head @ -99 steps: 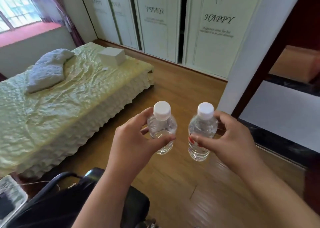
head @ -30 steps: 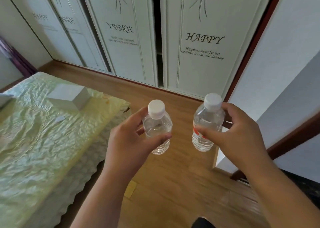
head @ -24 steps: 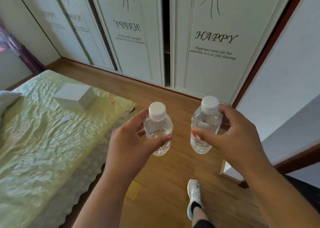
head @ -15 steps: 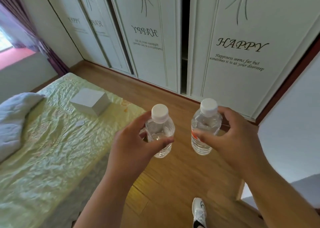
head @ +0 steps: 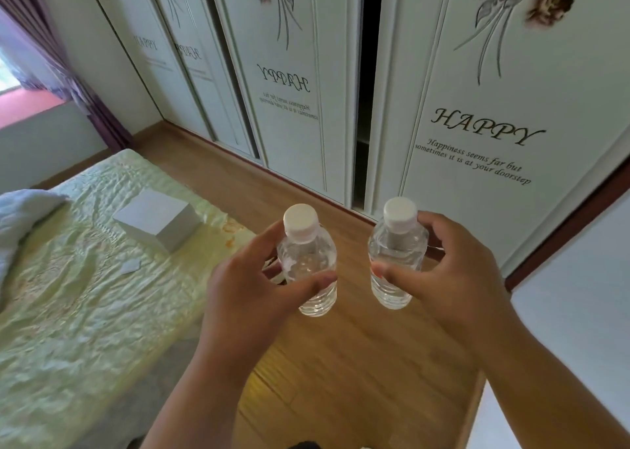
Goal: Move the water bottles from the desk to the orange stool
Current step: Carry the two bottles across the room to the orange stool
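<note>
while i stand over the wooden plank floor (head: 358, 363), my left hand (head: 252, 298) grips a small clear plastic water bottle with a white screw cap (head: 308, 264), thumb across its front and fingers curled behind it, holding it upright out in front of me. my right hand (head: 453, 278) holds a second clear plastic bottle with a white cap (head: 395, 254) the same way, upright, thumb on the front where a bit of red label shows. the two bottles are near each other but apart, both in the air. to the left of my left hand lies a bed with a wrinkled pale green cover (head: 68, 312), and on it a white box (head: 158, 222). beyond both hands stand white sliding wardrobe doors lettered "happy" (head: 477, 135).
</note>
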`<state>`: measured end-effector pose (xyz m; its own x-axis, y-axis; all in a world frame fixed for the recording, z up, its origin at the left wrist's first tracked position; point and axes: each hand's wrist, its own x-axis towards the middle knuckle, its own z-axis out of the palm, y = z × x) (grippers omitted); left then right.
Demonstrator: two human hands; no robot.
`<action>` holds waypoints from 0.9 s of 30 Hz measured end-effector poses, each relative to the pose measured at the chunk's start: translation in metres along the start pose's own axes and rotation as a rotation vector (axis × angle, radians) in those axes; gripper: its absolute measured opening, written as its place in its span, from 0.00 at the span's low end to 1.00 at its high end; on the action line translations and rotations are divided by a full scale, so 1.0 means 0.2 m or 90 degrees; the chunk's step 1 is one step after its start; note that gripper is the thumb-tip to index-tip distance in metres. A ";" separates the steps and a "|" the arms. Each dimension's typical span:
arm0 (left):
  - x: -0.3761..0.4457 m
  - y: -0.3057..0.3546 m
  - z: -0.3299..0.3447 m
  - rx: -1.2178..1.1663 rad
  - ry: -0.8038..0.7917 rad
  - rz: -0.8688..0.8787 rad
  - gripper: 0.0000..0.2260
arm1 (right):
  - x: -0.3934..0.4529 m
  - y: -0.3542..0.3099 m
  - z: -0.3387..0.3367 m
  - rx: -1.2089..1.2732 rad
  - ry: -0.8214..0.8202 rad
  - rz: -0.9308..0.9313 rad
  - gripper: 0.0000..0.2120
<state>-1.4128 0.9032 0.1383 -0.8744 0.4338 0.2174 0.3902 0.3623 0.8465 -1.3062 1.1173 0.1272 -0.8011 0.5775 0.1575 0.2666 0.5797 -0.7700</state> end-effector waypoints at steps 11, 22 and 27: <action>0.65 -0.26 0.09 0.010 -0.047 0.010 0.37 | 0.56 0.02 0.22 -0.001 -0.016 0.035 0.37; 1.46 -0.46 -0.03 -0.018 -0.065 0.079 0.37 | 1.21 -0.17 0.53 -0.004 0.051 0.058 0.36; 1.64 -0.52 -0.04 -0.010 -0.058 0.067 0.37 | 1.39 -0.19 0.60 0.020 0.040 0.068 0.36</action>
<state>-1.7424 1.0007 0.1251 -0.7989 0.5420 0.2608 0.4731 0.2985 0.8289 -1.6028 1.1866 0.1265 -0.7338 0.6702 0.1110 0.3313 0.4957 -0.8028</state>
